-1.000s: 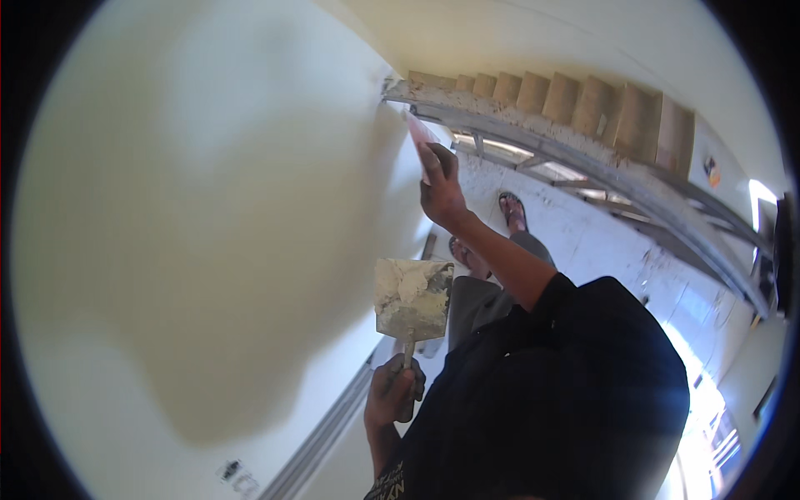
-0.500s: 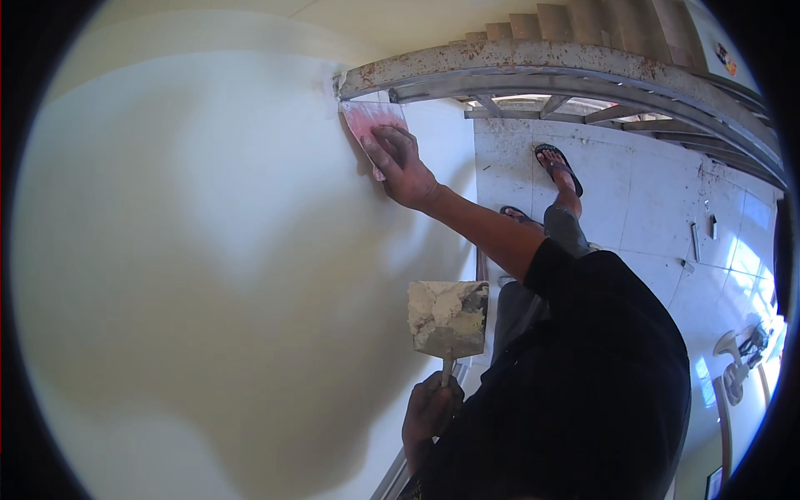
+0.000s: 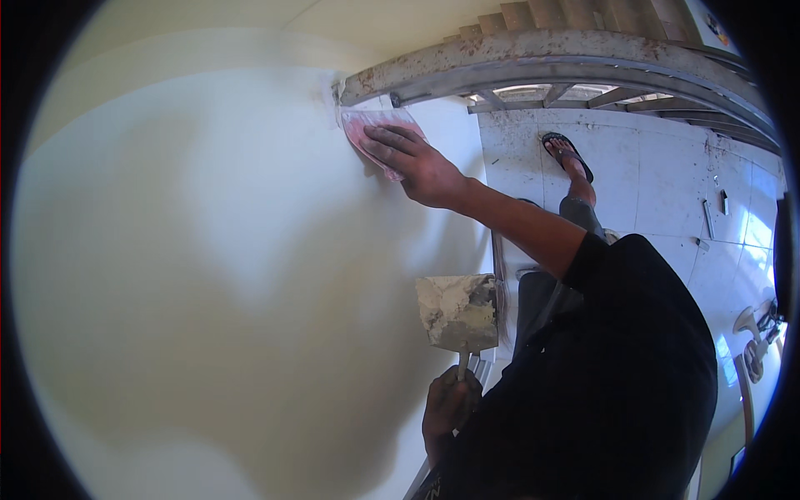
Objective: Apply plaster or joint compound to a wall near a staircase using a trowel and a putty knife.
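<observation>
My right hand reaches across to the wall on the left. It grips a flat pinkish putty spreader, its fingers stretched over the face of the blade. The spreader lies against the wall just under the end of a rusty metal beam. Lower down, my left hand is closed around the handle of a wide putty knife. That blade points away from me and carries a thick load of off-white putty. Part of the left hand's grip is in shadow.
Beyond the beam, more metal bars and brown steps run along the top. Pale floor tiles hold small scraps and my sandalled foot. A fan-like object stands at the far right.
The spreader has turned and leans further right, and my right fingers lie flatter on it. The view has shifted slightly; my left hand still holds the loaded putty knife.
</observation>
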A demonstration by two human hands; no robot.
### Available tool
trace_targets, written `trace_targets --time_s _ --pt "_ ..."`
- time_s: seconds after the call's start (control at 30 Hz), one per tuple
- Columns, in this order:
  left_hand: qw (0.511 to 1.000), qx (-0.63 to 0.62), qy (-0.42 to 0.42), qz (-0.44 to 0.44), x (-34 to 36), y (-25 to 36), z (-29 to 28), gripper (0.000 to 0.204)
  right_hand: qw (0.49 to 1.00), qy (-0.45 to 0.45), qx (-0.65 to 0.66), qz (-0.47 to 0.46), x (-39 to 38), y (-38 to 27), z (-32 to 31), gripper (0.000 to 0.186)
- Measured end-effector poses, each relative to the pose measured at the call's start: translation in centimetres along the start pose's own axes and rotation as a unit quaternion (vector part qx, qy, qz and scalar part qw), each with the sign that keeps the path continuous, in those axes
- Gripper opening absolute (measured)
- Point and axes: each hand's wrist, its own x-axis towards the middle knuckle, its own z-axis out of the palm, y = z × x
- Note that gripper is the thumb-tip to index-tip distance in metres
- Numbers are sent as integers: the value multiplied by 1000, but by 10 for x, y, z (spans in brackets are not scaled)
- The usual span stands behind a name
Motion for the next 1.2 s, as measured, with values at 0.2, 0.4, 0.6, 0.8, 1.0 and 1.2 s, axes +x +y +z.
trace_targets --time_s 0.2,0.4,0.6,0.8,1.0,1.2 --pt "997 73 -28 18 1 19 8 40 999 -4 29 14 -17 -13 -45 72" --pt "998 53 -23 19 -12 28 27 38 997 67 26 -1 -1 -36 -36 69" --pt "999 34 -15 10 -10 27 22 37 997 76 1 5 9 -40 -11 71" --pt "1000 10 -8 8 -9 20 18 37 996 87 17 3 12 -42 3 74" --pt "1000 1 -9 -10 -9 10 5 40 997 61 38 8 19 -39 -23 67" --pt "999 -3 -13 32 -8 19 17 39 994 -56 89 23 13 -31 -70 65"
